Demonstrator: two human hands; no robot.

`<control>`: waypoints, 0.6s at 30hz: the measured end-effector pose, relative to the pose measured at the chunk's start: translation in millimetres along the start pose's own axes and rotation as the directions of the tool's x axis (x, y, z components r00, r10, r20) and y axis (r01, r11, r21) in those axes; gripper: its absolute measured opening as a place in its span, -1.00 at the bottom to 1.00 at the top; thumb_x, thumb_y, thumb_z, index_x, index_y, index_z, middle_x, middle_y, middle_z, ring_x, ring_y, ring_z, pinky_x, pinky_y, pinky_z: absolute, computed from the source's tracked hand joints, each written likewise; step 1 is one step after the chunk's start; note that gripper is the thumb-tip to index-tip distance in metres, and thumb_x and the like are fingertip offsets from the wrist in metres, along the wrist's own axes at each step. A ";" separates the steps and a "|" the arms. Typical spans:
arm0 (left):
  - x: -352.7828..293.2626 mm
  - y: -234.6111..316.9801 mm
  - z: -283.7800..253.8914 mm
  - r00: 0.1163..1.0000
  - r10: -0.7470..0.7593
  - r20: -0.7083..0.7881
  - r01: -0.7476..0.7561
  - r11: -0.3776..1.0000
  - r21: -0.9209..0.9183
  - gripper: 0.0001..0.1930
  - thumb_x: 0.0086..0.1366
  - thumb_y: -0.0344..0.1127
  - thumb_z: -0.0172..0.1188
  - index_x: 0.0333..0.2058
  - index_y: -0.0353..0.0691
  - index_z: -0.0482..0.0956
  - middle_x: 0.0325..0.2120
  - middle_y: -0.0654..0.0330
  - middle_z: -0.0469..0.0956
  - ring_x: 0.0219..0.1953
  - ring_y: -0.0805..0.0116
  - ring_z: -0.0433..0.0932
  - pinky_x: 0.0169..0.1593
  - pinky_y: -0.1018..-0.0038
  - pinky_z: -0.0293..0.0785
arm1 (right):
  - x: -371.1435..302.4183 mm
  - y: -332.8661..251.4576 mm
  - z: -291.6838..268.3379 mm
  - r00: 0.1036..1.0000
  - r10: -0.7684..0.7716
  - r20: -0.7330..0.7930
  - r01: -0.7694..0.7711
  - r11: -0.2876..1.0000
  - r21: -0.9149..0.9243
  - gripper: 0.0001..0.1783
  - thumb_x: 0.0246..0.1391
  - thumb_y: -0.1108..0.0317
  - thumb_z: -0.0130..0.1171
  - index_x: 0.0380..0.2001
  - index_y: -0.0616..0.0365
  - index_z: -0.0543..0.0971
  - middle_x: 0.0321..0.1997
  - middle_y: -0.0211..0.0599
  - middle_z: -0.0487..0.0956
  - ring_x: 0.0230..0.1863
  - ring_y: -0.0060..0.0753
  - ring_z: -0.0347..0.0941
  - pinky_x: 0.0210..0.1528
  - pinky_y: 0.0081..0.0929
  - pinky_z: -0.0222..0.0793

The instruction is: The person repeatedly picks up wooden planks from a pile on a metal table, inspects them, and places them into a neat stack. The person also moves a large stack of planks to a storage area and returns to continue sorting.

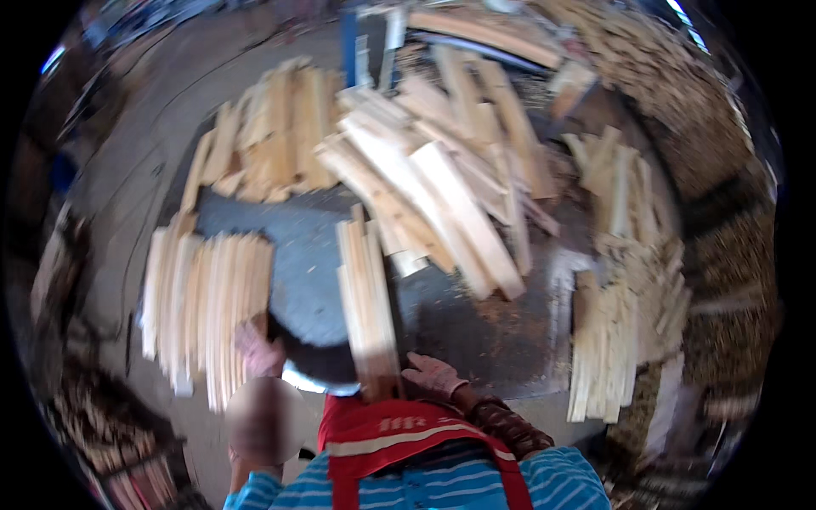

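Observation:
My left hand [259,349], in a pale pinkish glove, is at the near right side of a neat row of light wooden slats [212,306] on the left of the table. Blur hides how its fingers are set. In the middle, a small bundle of slats [366,297] lies lengthwise, its near end by my red apron [382,429]. Just right of that end is my right hand [433,374], also gloved, low over the table's near edge. Its fingers point toward the bundle, slightly apart, and nothing shows in them.
A loose heap of boards [433,187] covers the table's far middle. Another group of boards [289,127] lies at the far left. More slats are stacked in a pile [612,340] at the right edge. The dark tabletop [314,255] carries sawdust; a large wood pile [671,93] rises beyond, far right.

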State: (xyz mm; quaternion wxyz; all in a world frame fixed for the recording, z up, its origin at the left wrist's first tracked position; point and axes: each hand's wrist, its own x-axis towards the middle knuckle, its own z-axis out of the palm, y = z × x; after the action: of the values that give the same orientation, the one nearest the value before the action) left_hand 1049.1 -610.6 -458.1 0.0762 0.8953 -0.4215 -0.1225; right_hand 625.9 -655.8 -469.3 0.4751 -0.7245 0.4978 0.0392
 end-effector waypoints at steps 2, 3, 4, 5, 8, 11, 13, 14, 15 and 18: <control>-3.7 -4.9 2.2 0.993 0.066 0.095 -0.081 0.984 0.159 -0.04 0.14 -0.22 0.25 0.45 -0.28 -0.05 0.48 -0.21 -0.16 0.52 -0.25 -0.23 0.51 -0.09 -0.36 | -4.3 6.3 -29.4 0.988 0.086 -0.131 -0.078 0.995 0.063 -0.36 0.25 -0.05 0.11 0.26 0.10 0.41 0.18 0.08 0.53 0.23 0.10 0.43 0.28 -0.18 0.31; -2.3 -9.1 8.5 0.992 0.077 0.104 -0.097 0.973 0.208 -0.08 0.16 -0.27 0.19 0.45 -0.25 -0.05 0.49 -0.19 -0.17 0.52 -0.23 -0.24 0.51 -0.09 -0.37 | -2.0 20.2 -38.1 0.971 0.086 -0.224 -0.066 0.993 0.096 -0.33 0.24 -0.04 0.13 0.29 0.11 0.38 0.19 0.08 0.53 0.23 0.11 0.43 0.28 -0.18 0.31; 3.8 -29.7 25.9 0.990 0.116 0.076 -0.134 0.942 0.306 -0.11 0.17 -0.28 0.12 0.45 -0.28 -0.05 0.49 -0.19 -0.20 0.53 -0.22 -0.27 0.52 -0.09 -0.39 | 0.8 29.7 -44.6 0.951 0.072 -0.302 -0.037 0.992 0.122 -0.30 0.23 -0.04 0.15 0.31 0.13 0.35 0.19 0.09 0.52 0.23 0.11 0.43 0.28 -0.17 0.32; 8.9 -43.7 40.0 0.989 0.143 0.047 -0.150 0.901 0.407 -0.13 0.17 -0.29 0.05 0.45 -0.30 -0.05 0.50 -0.18 -0.23 0.53 -0.22 -0.29 0.52 -0.09 -0.42 | 2.1 33.5 -56.2 0.877 0.093 -0.471 -0.082 0.996 0.042 -0.28 0.22 -0.03 0.14 0.32 0.16 0.33 0.20 0.10 0.50 0.25 0.13 0.40 0.30 -0.14 0.30; 10.5 -44.7 36.9 0.977 0.207 0.055 -0.211 0.890 0.404 -0.18 0.18 -0.39 0.00 0.45 -0.17 0.01 0.44 -0.10 0.02 0.46 -0.14 0.00 0.49 0.06 -0.11 | 10.0 38.5 -124.2 0.640 0.170 -0.749 -0.290 0.957 -0.030 -0.24 0.19 -0.01 0.14 0.33 0.20 0.29 0.19 0.12 0.49 0.25 0.18 0.37 0.33 -0.09 0.27; 8.7 -24.5 35.5 0.934 0.325 -0.149 -0.319 0.946 0.064 -0.28 0.16 -0.56 -0.01 0.35 -0.11 0.17 0.14 -0.08 0.40 0.15 -0.16 0.43 0.21 0.06 0.41 | 13.5 50.3 -188.2 0.557 0.212 -0.803 -0.484 0.869 -0.106 -0.12 0.11 -0.01 0.19 0.40 0.15 0.19 0.32 0.07 0.38 0.27 0.15 0.34 0.33 -0.07 0.27; 16.8 -15.7 49.6 0.999 -0.048 0.009 0.048 0.998 0.038 -0.47 0.23 -0.55 0.02 0.20 -0.17 0.38 -0.14 0.02 0.57 -0.06 -0.01 0.58 0.02 0.14 0.53 | 35.5 94.8 -200.0 0.529 0.082 -0.845 -0.536 0.804 -0.257 -0.07 0.06 -0.02 0.19 0.43 0.11 0.15 0.39 -0.01 0.31 0.27 0.07 0.35 0.27 -0.05 0.33; 33.2 -20.2 56.2 0.993 -0.073 0.094 0.087 0.984 -0.158 -0.52 0.20 -0.54 0.06 0.14 -0.21 0.43 -0.22 0.05 0.58 -0.14 0.05 0.59 -0.05 0.19 0.54 | 47.4 108.7 -210.5 0.552 0.134 -0.823 -0.570 0.781 -0.256 -0.06 0.05 -0.02 0.19 0.43 0.11 0.13 0.42 -0.03 0.28 0.31 0.04 0.32 0.28 -0.04 0.32; 46.6 -55.0 66.6 0.977 -0.119 0.175 0.172 0.927 -0.334 -0.56 0.18 -0.52 0.10 0.08 -0.26 0.47 -0.30 0.07 0.59 -0.22 0.12 0.60 -0.12 0.25 0.55 | 70.3 109.5 -216.5 0.604 0.167 -0.779 -0.575 0.768 -0.281 -0.04 0.04 -0.02 0.20 0.44 0.11 0.12 0.44 -0.04 0.25 0.34 0.01 0.29 0.29 -0.04 0.32; 43.5 -36.4 32.9 0.954 -0.086 0.289 0.290 0.521 -0.803 -0.80 0.22 -0.44 0.28 -0.16 -0.25 0.62 -0.38 0.28 0.62 -0.36 0.33 0.60 -0.31 0.41 0.52 | 79.1 76.3 -245.2 0.700 0.369 -0.611 -0.599 0.769 -0.223 -0.31 0.06 -0.01 0.15 0.24 0.05 0.40 0.17 -0.09 0.55 0.19 0.00 0.46 0.24 -0.14 0.38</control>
State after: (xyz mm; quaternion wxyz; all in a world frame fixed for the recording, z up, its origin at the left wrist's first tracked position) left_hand 1093.3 -622.3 -505.1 0.4349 0.7711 -0.2172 -0.4111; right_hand 505.6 -892.3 -426.9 0.1274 -0.6264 0.7663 0.0652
